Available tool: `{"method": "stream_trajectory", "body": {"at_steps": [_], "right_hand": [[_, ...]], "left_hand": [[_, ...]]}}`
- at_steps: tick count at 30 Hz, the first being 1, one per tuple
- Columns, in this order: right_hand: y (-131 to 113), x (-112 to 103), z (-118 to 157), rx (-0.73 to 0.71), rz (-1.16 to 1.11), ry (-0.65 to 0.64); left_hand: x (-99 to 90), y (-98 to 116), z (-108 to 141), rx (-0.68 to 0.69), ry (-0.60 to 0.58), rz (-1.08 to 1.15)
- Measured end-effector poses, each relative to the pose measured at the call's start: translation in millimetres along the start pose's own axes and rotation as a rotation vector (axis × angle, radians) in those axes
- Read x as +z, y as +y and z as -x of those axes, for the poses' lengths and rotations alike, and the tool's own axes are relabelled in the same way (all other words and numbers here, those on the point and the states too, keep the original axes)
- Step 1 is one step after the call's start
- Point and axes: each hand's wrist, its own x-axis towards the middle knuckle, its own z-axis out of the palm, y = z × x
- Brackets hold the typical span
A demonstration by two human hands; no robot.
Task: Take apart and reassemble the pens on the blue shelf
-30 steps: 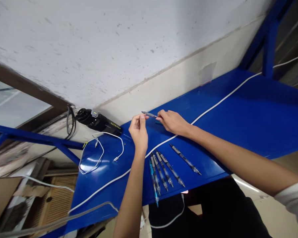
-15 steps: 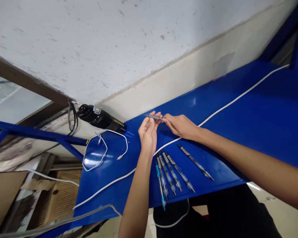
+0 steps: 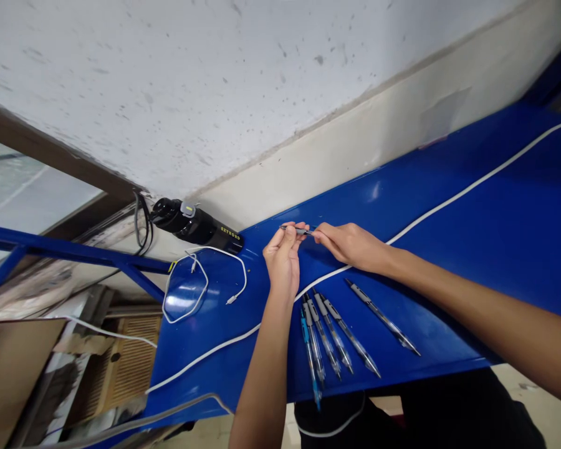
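A slim grey pen part [image 3: 299, 231] is pinched between my left hand [image 3: 283, 259] and my right hand [image 3: 350, 244], above the blue metal table [image 3: 430, 218]. Fingers hide part of it. Below my hands lie several clear pens with grey clips [image 3: 331, 333], side by side with their tips toward the front edge. One has a blue body [image 3: 310, 355]. A single clear pen [image 3: 382, 317] lies apart to their right, below my right forearm.
A black cylindrical device [image 3: 195, 226] lies against the wall, with a looped white charging cable [image 3: 187, 290] in front of it. A long white cable [image 3: 393, 240] runs along the table. Blue metal framing [image 3: 70, 252] and cardboard [image 3: 14, 368] are at the left.
My hands have drawn closer together around the grey pen part. The whole scene has shifted right and slightly down in the view as my head moved.
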Motion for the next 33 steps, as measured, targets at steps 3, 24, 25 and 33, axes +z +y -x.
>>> {"method": "stream_trajectory", "body": {"at_steps": [3, 24, 25, 33], "right_hand": [[-0.8, 0.9, 0.1, -0.024, 0.036, 0.014], [-0.3, 1.3, -0.8, 0.04, -0.008, -0.028], [-0.6, 1.5, -0.4, 0.047, -0.015, -0.038], [-2.7, -4.7, -2.6, 0.046, 0.021, 0.013]], "left_hand": [[-1.9, -3.9, -2.4, 0.022, 0.066, -0.023], [-3.1, -2.5, -2.6, 0.022, 0.074, -0.056], [-3.0, -2.6, -2.6, 0.027, 0.073, -0.054], [-0.9, 6.2, 1.2, 0.009, -0.063, -0.075]]}}
